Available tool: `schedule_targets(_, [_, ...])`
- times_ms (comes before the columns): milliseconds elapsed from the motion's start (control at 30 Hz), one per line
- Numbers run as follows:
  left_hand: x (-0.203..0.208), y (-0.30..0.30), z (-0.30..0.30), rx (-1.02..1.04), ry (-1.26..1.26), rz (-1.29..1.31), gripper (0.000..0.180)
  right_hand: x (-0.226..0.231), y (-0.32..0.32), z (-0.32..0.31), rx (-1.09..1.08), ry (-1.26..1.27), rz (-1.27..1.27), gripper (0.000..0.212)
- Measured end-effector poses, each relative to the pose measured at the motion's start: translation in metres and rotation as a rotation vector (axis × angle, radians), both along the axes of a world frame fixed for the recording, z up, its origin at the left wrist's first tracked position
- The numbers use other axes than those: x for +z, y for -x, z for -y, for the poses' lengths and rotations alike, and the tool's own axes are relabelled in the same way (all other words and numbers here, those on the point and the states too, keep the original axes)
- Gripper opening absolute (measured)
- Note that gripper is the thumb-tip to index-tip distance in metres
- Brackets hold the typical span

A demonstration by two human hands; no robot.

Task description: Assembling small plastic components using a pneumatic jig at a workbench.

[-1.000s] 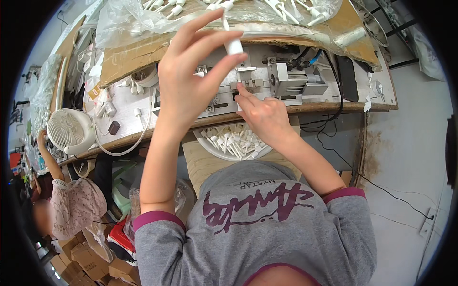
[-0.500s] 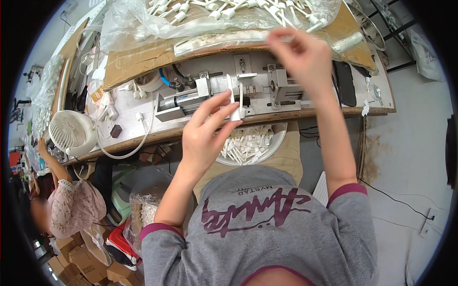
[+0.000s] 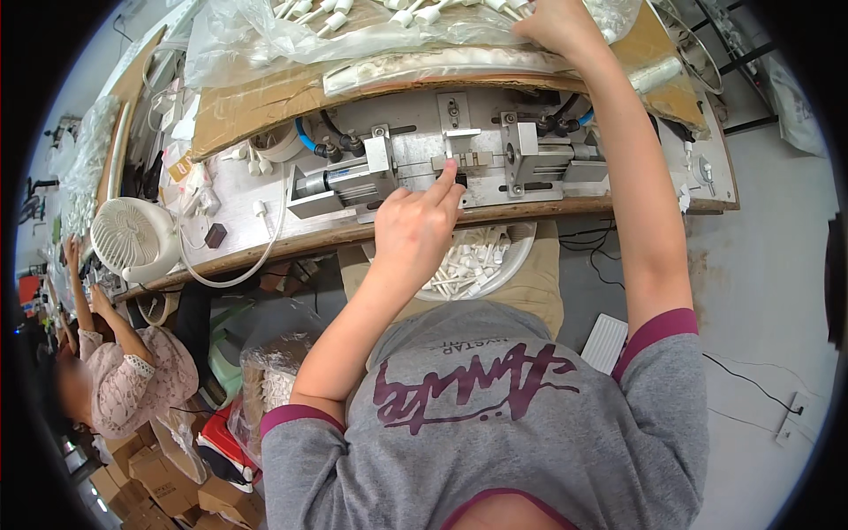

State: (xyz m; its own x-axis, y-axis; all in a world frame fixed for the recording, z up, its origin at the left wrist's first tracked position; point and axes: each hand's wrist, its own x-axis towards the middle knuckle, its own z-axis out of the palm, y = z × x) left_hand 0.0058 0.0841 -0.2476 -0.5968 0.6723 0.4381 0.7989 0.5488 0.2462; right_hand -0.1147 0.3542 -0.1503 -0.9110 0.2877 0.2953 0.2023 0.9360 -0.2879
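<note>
So the left hand (image 3: 413,231) has just dropped to the small grey metal block (image 3: 478,160) by the near edge of the white bench (image 3: 237,210), index stuck out, can't tell if it's gripping anything. The right hand (image 3: 565,25) is now past the near edge of the brown cardboard sheet (image 3: 225,110), grip hidden, beside the white plastic stick-and-cap pieces (image 3: 428,14). Basically one hand's at the block, one's at the supply. More sit in a round whitish bowl (image 3: 529,245) below the bench's near edge.

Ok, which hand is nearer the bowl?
Left. The left hand partly covers the bowl in view, its fingertips at the metal fixture; the right hand is farther off, by the plastic sheet beyond.
</note>
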Motion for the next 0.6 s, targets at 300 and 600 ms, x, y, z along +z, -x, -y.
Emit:
schedule_targets(300, [0.003,-0.001,-0.003,0.017,-0.008,0.091,0.028,0.003,-0.052,-0.002,0.223,-0.141,-0.124,0.027])
schedule_targets(600, [0.06,0.002,-0.007,-0.103,-1.061,1.354,0.053,-0.037,-0.14,0.083,0.54,-0.017,-0.537,0.023])
